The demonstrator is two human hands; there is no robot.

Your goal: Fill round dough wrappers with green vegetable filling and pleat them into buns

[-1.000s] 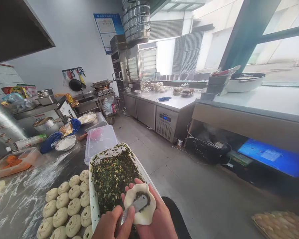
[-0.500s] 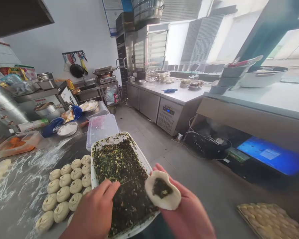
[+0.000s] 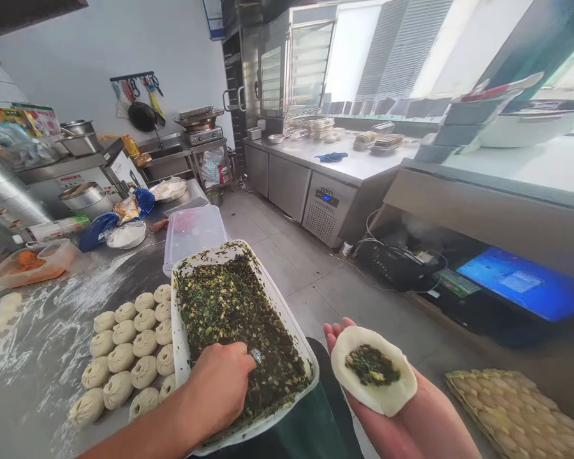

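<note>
My right hand (image 3: 414,417) lies palm up and carries a round dough wrapper (image 3: 387,392) with a dab of dark green filling (image 3: 372,364) in its middle. My left hand (image 3: 219,389) reaches into a white rectangular tray (image 3: 182,357) full of chopped green filling and grips a small metal spatula (image 3: 255,355) whose tip is pushed into the mix. Left of the tray, several pleated raw buns (image 3: 124,357) sit in rows on the floured steel table (image 3: 43,357).
A clear plastic lid (image 3: 191,233) lies behind the tray. Bowls, bags and an orange-filled tub (image 3: 31,264) crowd the table's far end. A woven tray of buns (image 3: 521,414) sits low at the right. Steel counters and a steamer cabinet (image 3: 291,70) stand across the tiled floor.
My left hand moved the spatula from the wrapper down into the tray of filling. My right hand swung the filled wrapper out to the right, away from the tray.
</note>
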